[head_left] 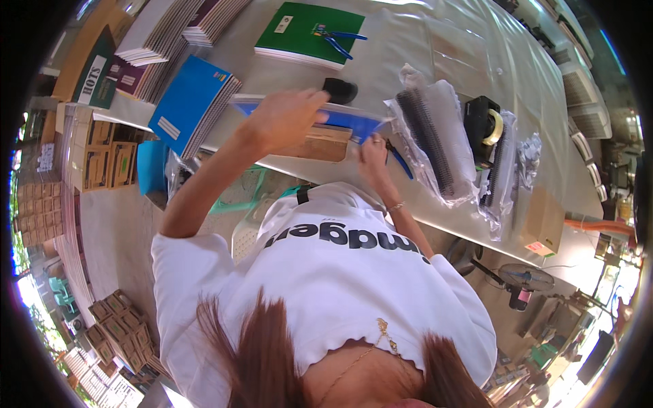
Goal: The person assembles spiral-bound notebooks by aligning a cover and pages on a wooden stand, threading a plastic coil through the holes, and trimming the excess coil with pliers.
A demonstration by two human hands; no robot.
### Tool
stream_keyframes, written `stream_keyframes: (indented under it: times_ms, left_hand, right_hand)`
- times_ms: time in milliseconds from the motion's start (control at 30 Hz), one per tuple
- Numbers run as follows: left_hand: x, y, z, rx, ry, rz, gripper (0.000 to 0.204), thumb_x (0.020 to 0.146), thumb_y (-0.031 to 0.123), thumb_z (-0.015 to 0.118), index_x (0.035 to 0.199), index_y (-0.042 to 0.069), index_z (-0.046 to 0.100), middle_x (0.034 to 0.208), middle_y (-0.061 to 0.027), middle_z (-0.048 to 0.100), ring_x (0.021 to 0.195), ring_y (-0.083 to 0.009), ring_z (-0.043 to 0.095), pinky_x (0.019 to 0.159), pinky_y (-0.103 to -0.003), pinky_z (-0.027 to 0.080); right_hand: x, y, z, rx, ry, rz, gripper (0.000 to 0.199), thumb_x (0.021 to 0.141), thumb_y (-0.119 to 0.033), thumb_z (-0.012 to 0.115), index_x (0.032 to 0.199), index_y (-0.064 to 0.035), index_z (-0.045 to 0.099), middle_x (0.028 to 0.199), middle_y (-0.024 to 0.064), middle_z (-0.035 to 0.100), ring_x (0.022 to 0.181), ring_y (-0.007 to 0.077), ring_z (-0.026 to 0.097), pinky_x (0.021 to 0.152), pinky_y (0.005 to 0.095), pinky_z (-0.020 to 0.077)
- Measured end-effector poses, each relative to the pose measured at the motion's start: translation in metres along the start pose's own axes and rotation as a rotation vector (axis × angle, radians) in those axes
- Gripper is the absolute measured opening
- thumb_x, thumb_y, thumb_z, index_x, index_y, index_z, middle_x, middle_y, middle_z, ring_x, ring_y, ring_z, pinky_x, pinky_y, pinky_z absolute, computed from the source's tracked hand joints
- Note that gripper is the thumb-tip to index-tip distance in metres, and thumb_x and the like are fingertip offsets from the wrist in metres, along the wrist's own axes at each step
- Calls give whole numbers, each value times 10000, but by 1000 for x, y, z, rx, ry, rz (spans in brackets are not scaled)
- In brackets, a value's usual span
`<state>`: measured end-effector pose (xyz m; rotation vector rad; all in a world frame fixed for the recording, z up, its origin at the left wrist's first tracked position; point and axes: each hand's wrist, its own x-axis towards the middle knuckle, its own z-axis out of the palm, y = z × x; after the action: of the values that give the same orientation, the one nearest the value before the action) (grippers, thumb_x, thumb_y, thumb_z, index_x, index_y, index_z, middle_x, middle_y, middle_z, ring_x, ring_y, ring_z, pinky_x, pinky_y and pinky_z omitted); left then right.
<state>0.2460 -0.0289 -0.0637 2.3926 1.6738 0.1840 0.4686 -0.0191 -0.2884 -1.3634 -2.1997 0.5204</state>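
Two hands work on one blue notebook point(340, 119) at the near edge of the long grey table point(422, 47). The left hand point(286, 119) lies over the notebook's left half, fingers curled down onto the cover and pressing it against a brown wooden block point(320, 144) underneath. The right hand point(373, 153) sits at about five o'clock from the notebook's right corner, closed around blue-handled pliers point(400, 160) whose handles stick out toward four o'clock; I cannot tell whether the jaws are biting anything. At three o'clock from the notebook, just beside it, lies a clear bag of black binding coils point(428, 139), and further along the same way stands a black tape dispenser point(484, 122) with more bagged coils near it. At twelve o'clock, well apart, a green notebook point(299, 34) carries a second pair of blue-handled pliers point(340, 39). At nine to ten o'clock a stack of blue notebooks point(194, 102) overhangs the table's corner, with more stacks beyond it.
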Motion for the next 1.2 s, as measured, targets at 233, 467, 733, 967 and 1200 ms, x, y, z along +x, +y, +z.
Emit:
stream_keyframes:
  times_ms: [233,467,733,967,1200]
  left_hand:
    - [-14,-25,37,78,170,21,280,861,157,610,1111,98,499,1026,-97,579,1023,-276,570,930,-420,393]
    - [-14,38,59,52,445,-40,434,813,224,688,1208,223,507,1232,-32,447,1223,-219,435,1095,-584,163]
    - [-35,43,83,-264,1011,-401,611,841,301,693,1353,138,402,1332,-133,356,1351,-310,255,1113,-566,116]
    - [-72,-57,141,-954,1145,-581,729,801,111,732,1395,61,311,1379,-155,358,1270,-279,357,1070,-431,266]
    - [-81,-128,156,-1098,683,-392,520,791,58,736,1260,56,512,1148,-48,596,1165,-184,494,967,-327,405]
  right_hand:
    - [39,29,-71,-71,176,37,383,823,-82,585,1205,-108,565,1217,176,521,1144,380,455,957,492,356]
    - [63,154,-100,-3,47,389,340,845,-173,647,1174,-106,599,1143,183,587,1135,385,506,977,479,363]
    - [23,124,-129,-212,449,147,288,785,-106,671,1072,-124,653,1132,130,587,1064,313,525,932,438,371]
    - [-39,213,-214,-559,666,638,285,817,-104,621,1098,-145,640,1087,118,598,1067,310,506,914,500,350]
    - [-74,278,-212,-592,465,536,292,832,-228,663,1042,-29,626,919,179,659,868,350,619,759,458,451]
